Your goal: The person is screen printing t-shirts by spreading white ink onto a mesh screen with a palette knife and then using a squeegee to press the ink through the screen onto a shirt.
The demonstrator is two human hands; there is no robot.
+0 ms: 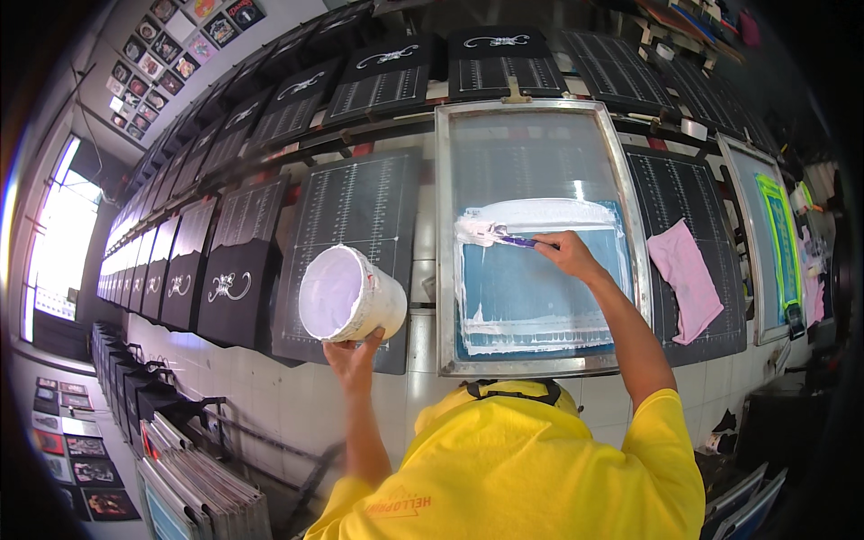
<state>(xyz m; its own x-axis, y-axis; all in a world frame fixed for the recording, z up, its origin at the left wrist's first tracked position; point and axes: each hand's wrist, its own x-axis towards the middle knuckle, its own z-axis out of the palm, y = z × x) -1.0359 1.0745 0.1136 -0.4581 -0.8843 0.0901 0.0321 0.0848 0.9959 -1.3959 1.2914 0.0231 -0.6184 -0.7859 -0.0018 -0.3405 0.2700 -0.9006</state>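
My left hand [353,355] grips a white plastic bucket [385,306] low on its side, thumb and fingers around it. The bucket is tilted, and pale ink coats its inside. In my right hand [569,255] is an ink spatula with a dark purple handle [518,240]; its head is buried in thick white ink [477,229]. That ink lies on the blue mesh of a metal-framed printing screen [634,270], toward the upper left of the stencil area. A band of white ink runs across the top of this area, with more smeared along its lower edge.
Black printing boards [328,198] stand in rows, several bearing dark fabric with a white print [230,286]. A pink cloth [686,283] lies on the board to the right. Beyond it leans another screen with yellow-green edging [781,243]. Framed screens [202,490] are stacked at lower left.
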